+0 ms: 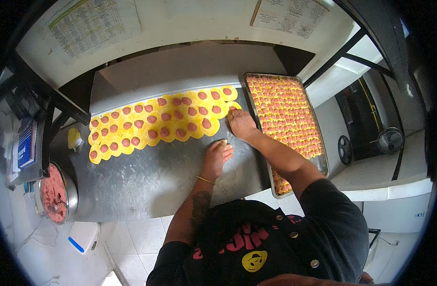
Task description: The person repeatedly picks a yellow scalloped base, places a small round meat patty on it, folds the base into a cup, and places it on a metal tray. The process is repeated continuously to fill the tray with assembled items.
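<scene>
Thin round yellow dough wrappers (168,138) lie overlapping in rows on the metal table, most with a lump of pink ground meat (178,114) in the middle. At the right end of the rows, my right hand (241,124) has its fingertips closed on the edge of a filled dough wrapper (234,104). My left hand (219,154) is just above the table, nearer to me, with its fingers curled in. Whether it holds anything is hidden. Right of my hands, a large metal tray (323,164) carries tightly packed rows of open-topped meat dumplings (285,117).
A steel bowl (73,194) of pink ground meat with a utensil in it stands at the left. Some dough (74,138) sits at the table's left edge. A dark rack with papers (25,143) rises beside it. Farther right is a fan (389,140).
</scene>
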`<state>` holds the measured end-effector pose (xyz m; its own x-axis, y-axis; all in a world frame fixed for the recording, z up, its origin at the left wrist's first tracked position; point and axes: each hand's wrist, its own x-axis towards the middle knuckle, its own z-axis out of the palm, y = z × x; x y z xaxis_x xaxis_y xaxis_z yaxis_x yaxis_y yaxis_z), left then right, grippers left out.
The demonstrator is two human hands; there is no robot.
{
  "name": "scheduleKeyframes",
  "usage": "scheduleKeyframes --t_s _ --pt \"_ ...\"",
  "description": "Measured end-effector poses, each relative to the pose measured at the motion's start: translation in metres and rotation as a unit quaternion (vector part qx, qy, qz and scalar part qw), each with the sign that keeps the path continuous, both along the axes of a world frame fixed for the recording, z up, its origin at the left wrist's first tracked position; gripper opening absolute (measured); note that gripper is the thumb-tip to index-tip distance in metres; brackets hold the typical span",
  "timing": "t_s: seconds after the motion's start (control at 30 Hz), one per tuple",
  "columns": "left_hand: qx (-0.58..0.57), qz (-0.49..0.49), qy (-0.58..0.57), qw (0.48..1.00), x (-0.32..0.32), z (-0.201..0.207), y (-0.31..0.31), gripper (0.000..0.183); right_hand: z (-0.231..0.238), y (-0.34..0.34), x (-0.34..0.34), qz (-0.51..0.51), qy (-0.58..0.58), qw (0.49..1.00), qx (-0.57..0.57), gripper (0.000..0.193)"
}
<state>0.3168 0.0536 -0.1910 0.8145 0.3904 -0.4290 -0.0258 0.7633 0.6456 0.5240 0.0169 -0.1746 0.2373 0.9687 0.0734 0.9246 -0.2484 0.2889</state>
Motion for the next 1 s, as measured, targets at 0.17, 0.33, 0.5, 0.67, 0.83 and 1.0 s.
scheduleKeyframes --t_s 0.17,0.33,0.5,0.67,0.83,1.0 --pt "0.003 -0.006 0.005 1.000 -0.013 0.001 -0.017 0.043 0.010 -0.005 -0.001 -0.033 0.064 0.997 0.003 0.033" --pt "-0.014 0.007 -0.081 0.997 -0.026 -0.024 -0.039 0.040 0.012 0.000 0.005 -0.002 0.017 1.000 -0.014 0.031" --pt "-0.018 0.053 0.013 0.998 -0.043 -0.034 -0.070 0.036 0.021 -0.042 -0.040 0.073 0.043 0.989 -0.117 0.035" --pt "-0.037 0.102 0.011 0.994 -0.079 -0.024 -0.117 0.027 0.001 -0.109 -0.105 0.098 0.155 0.982 -0.043 0.035" --pt "-0.019 0.147 0.029 0.988 -0.098 -0.010 -0.163 0.024 -0.020 -0.161 -0.121 0.226 0.147 0.955 0.123 0.032" --pt "-0.022 0.194 0.041 0.980 -0.098 -0.009 -0.189 0.021 -0.024 -0.153 -0.114 0.222 0.198 0.943 0.151 0.024"
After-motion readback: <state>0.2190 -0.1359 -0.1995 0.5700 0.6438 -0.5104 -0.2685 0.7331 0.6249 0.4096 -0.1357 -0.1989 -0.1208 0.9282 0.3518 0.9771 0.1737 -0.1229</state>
